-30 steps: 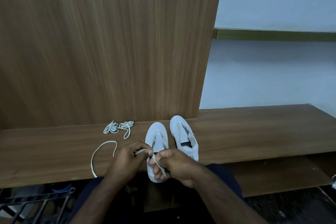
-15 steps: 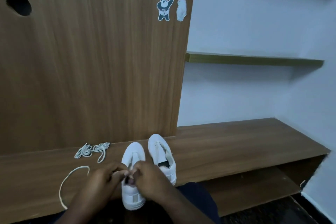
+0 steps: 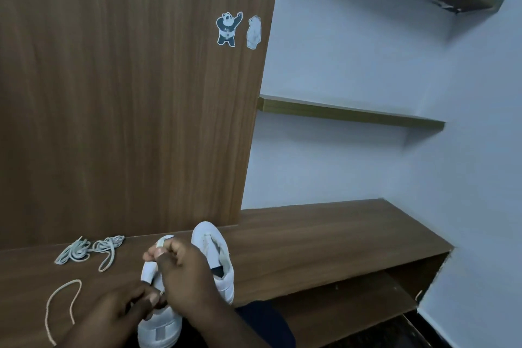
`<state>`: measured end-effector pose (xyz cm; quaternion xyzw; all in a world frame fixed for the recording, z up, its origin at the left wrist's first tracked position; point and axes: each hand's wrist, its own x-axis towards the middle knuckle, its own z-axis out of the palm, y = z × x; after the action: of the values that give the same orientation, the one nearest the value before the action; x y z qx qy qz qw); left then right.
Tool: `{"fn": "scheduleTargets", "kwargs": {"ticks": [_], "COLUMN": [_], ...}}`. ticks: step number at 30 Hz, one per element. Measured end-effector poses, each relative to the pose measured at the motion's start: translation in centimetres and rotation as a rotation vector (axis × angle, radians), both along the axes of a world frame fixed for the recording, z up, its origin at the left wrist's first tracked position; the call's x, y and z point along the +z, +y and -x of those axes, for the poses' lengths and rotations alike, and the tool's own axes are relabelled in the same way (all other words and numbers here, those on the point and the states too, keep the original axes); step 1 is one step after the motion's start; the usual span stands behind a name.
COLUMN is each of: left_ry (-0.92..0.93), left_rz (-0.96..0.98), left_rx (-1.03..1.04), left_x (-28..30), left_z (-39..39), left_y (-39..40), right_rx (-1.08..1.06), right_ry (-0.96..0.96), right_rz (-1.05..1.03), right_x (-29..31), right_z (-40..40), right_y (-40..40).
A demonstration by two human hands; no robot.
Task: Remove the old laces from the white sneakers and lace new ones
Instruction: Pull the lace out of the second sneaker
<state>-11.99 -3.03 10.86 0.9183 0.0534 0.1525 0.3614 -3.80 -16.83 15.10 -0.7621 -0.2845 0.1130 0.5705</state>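
Fingertips of the right hand (image 3: pixel 186 271) pinch a lace (image 3: pixel 161 241) above the near sneaker (image 3: pixel 158 328); the left hand (image 3: pixel 124 311) pinches its lower run. The far sneaker (image 3: pixel 214 251) appears unlaced. Removed laces (image 3: pixel 87 250) lie bundled left; one loose lace (image 3: pixel 60 308) awaits. The bench (image 3: pixel 324 237) offers clear room rightward; the shoe sits at the front edge.
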Motion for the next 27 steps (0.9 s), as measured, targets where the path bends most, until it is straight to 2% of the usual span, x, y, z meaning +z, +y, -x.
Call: {"fn": "scheduleTargets", "kwargs": {"ticks": [1, 3, 6, 8, 11, 13, 14, 15, 16, 17, 19, 20, 21, 22, 25, 27], "left_ry": [-0.016, -0.071, -0.005, -0.06, -0.114, -0.152, -0.149, -0.123, -0.074, -0.027, 0.014, 0.005, -0.011, -0.037, -0.121, -0.152], "left_rz": [-0.029, -0.054, 0.05, 0.165, 0.355, 0.446, 0.432, 0.382, 0.333, 0.277, 0.202, 0.18, 0.171, 0.172, 0.266, 0.393], "left_rx": [0.002, 0.047, 0.075, 0.083, 0.099, 0.141, 0.119, 0.077, 0.005, -0.045, -0.061, -0.055, -0.04, -0.028, 0.042, 0.075], "left_x": [0.3, 1.5, 2.7, 2.7, 2.6, 1.8, 1.3, 1.1, 0.9, 0.7, 1.2, 1.7, 2.2, 2.7, 3.2, 2.9], "left_z": [0.0, 0.3, 0.8, 0.8, 0.6, 0.4, 0.3, 0.3, 0.3, 0.4, 0.5, 0.3, 0.4, 0.5, 0.5, 0.5], "left_y": [0.2, 0.6, 1.4, 1.6, 0.6, 0.3, 0.1, -0.3, -0.7, -0.9, -0.7, -0.4, 0.0, 0.3, 1.4, 1.1], "right_rx": [0.016, 0.087, 0.157, 0.253, 0.492, 0.497, 0.408, 0.314, 0.206, 0.106, 0.034, 0.051, 0.074, 0.102, 0.272, 0.441], "right_ry": [-0.139, -0.251, -0.029, 0.246, 0.646, 0.719, 0.753, 0.725, 0.567, 0.347, -0.125, -0.24, -0.228, -0.11, 0.431, 0.611], "right_rz": [0.129, 0.353, 0.487, 0.368, -0.008, -0.3, -0.409, -0.471, -0.426, -0.319, 0.057, 0.24, 0.334, 0.325, 0.118, 0.025], "right_x": [-0.5, -1.3, -1.8, -1.8, -1.0, -0.2, 0.0, 0.4, 0.1, -0.2, -0.9, -1.2, -1.5, -1.7, -1.4, -0.6], "right_z": [-0.3, -0.5, -0.3, -0.3, 0.2, 0.8, 0.7, 0.8, 0.4, -0.1, -0.8, -0.8, -0.6, -0.3, 0.3, 0.5], "right_y": [-0.1, -0.1, 0.1, 0.0, -1.2, -1.2, -0.5, -0.1, 0.2, 0.2, 0.0, 0.0, 0.0, 0.1, -0.5, -1.4]}}
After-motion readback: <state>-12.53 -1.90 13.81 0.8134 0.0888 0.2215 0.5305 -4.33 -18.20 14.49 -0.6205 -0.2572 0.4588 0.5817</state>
